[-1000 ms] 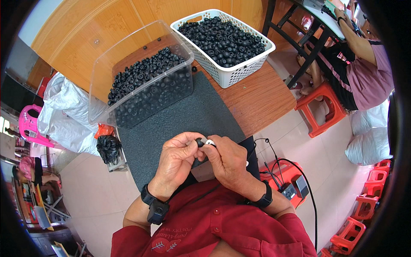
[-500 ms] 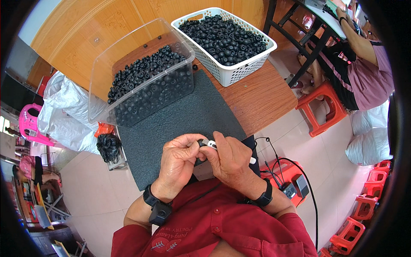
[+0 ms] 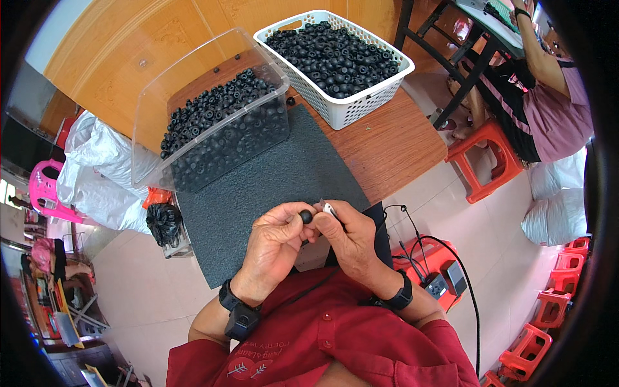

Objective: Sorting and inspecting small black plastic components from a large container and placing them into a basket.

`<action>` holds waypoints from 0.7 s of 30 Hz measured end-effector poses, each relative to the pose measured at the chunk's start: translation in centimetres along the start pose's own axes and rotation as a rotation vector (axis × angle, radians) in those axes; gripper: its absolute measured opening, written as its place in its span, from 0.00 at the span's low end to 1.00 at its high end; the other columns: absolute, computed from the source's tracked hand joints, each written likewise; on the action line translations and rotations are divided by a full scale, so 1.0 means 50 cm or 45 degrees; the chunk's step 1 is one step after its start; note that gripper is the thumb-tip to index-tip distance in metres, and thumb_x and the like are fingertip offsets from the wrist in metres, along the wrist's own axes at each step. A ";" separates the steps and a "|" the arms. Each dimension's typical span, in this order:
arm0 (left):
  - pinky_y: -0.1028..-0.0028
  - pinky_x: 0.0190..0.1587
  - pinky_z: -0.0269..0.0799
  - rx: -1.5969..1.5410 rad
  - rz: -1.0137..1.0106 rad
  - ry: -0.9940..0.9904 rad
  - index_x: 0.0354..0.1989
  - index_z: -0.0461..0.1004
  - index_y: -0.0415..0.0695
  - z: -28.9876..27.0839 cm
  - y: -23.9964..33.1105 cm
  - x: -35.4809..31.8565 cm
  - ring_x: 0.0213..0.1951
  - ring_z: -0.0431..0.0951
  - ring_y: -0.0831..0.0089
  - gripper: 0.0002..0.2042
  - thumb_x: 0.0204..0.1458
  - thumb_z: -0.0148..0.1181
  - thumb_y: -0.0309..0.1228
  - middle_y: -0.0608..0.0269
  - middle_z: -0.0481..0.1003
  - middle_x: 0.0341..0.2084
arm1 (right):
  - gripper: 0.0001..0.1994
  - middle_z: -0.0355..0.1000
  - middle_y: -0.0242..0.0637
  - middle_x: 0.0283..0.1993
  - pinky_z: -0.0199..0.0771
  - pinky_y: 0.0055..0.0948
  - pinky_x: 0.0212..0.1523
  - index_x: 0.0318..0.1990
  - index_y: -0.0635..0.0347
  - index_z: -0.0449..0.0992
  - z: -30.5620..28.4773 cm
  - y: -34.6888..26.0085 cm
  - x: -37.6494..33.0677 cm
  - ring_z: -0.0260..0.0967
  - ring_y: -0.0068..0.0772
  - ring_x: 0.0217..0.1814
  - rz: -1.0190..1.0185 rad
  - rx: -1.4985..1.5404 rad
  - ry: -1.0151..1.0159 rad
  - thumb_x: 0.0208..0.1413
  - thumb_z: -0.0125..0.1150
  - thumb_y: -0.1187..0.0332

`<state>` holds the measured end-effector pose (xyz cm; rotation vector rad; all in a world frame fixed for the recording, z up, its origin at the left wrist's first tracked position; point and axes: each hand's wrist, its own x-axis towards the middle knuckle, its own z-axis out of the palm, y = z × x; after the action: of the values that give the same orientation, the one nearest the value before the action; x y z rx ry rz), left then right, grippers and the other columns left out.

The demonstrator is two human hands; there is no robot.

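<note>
Between the thumb and fingers of my left hand (image 3: 274, 235) is a small, round black part (image 3: 306, 217). My right hand (image 3: 351, 235) is closed around a small white-handled tool (image 3: 329, 209), whose thin tip points up beside the black part; most of its handle is hidden in my palm. Both hands are close together above the near edge of a dark textured mat (image 3: 258, 200). Beyond them, a clear plastic bin (image 3: 213, 135) and a white perforated basket (image 3: 367, 111) hold many similar black ring-like parts.
The mat lies on a brown wooden table (image 3: 400, 142). A few loose black parts lie behind the bin. Red stools (image 3: 483, 161) stand to the right, one carrying cables and a small device (image 3: 456, 277). White sacks (image 3: 100, 161) are on the left; a person (image 3: 554, 116) sits at the far right.
The black part is now turned to show its rounded side and is apart from the white tool. My right hand has shifted its grip, and the tool's rear end no longer shows.
</note>
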<state>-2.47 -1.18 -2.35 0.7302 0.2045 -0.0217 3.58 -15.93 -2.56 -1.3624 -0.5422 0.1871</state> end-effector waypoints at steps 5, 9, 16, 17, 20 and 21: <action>0.66 0.49 0.72 0.083 0.048 0.046 0.45 0.77 0.36 -0.006 -0.003 0.004 0.40 0.77 0.67 0.12 0.56 0.62 0.30 0.58 0.79 0.39 | 0.10 0.74 0.33 0.32 0.71 0.21 0.35 0.42 0.68 0.75 -0.003 0.002 -0.001 0.69 0.18 0.33 0.109 0.026 -0.081 0.66 0.56 0.67; 0.69 0.46 0.72 0.102 0.057 0.040 0.45 0.77 0.35 0.003 -0.004 0.005 0.37 0.76 0.71 0.10 0.58 0.59 0.27 0.58 0.78 0.38 | 0.09 0.74 0.33 0.31 0.71 0.21 0.35 0.41 0.68 0.75 -0.006 -0.004 -0.003 0.68 0.17 0.33 0.094 -0.012 -0.073 0.65 0.56 0.69; 0.71 0.43 0.73 0.070 0.026 -0.028 0.45 0.77 0.34 0.004 -0.004 0.021 0.34 0.76 0.72 0.10 0.59 0.58 0.26 0.57 0.79 0.36 | 0.08 0.74 0.29 0.30 0.69 0.21 0.31 0.38 0.66 0.76 -0.007 0.008 -0.005 0.67 0.15 0.31 0.190 0.237 0.071 0.63 0.58 0.69; 0.71 0.41 0.73 0.111 0.000 0.022 0.44 0.77 0.34 0.010 0.001 0.024 0.33 0.76 0.72 0.10 0.59 0.58 0.27 0.57 0.79 0.34 | 0.09 0.74 0.28 0.30 0.68 0.20 0.32 0.38 0.67 0.76 -0.010 0.008 -0.004 0.66 0.15 0.31 0.194 0.244 0.078 0.63 0.57 0.69; 0.72 0.36 0.73 0.225 -0.059 0.115 0.44 0.76 0.33 0.028 0.030 0.037 0.29 0.76 0.72 0.10 0.59 0.58 0.27 0.57 0.78 0.31 | 0.10 0.71 0.27 0.29 0.67 0.19 0.33 0.39 0.67 0.77 -0.024 -0.001 -0.014 0.64 0.13 0.32 0.259 0.011 0.135 0.64 0.57 0.67; 0.73 0.34 0.73 0.255 -0.080 0.118 0.44 0.76 0.33 0.032 0.043 0.047 0.28 0.76 0.72 0.10 0.59 0.58 0.27 0.57 0.78 0.30 | 0.11 0.68 0.25 0.29 0.64 0.19 0.32 0.40 0.67 0.76 -0.029 0.005 -0.018 0.61 0.13 0.32 0.288 -0.001 0.141 0.64 0.57 0.66</action>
<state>0.32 -0.52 -0.20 0.9253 0.3167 -0.0688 3.53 -17.51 -3.19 -1.4246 -0.2950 0.2938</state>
